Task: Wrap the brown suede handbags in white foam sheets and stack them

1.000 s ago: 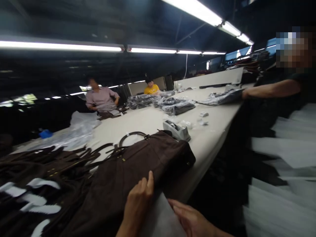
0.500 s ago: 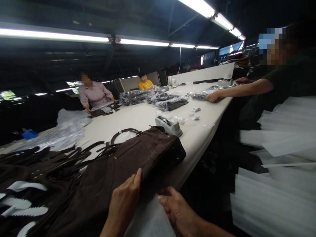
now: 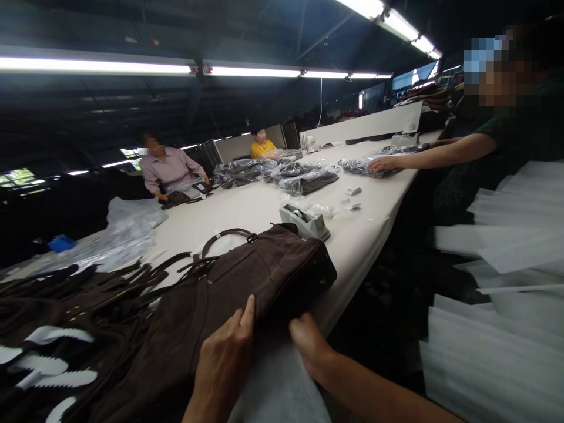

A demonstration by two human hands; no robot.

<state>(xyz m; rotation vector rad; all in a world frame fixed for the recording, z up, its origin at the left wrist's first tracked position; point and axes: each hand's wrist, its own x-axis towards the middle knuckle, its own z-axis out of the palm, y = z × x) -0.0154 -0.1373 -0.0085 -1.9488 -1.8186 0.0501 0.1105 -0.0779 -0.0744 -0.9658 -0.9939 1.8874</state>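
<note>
1. I watch from far away. The dark brown bag [image 3: 238, 282] lies on its side on the white table [image 3: 247, 208], at the near edge, with its handles to the left.
2. The left hand [image 3: 224, 355] is on the near side of the bag, one finger pointing out. Its thumb is hidden, so I can't tell if it pinches anything.
3. The right hand [image 3: 311, 343] is what just changed. Half a second ago I could see its fingers next to the white sheet [image 3: 282, 382]. Now it has gone in close by the bag's dark near side, and its fingertips are hidden. I can't tell if it is wide, narrow or holding something.
4. The bag looks about the same as before, and so does the left hand. To me, that means the left hand keeps the bag steady while the right hand works low down.
5. The gray tape holder [image 3: 308, 224] sits just past the bag's far end. More brown bags [image 3: 88, 305] lie to the left.
</note>
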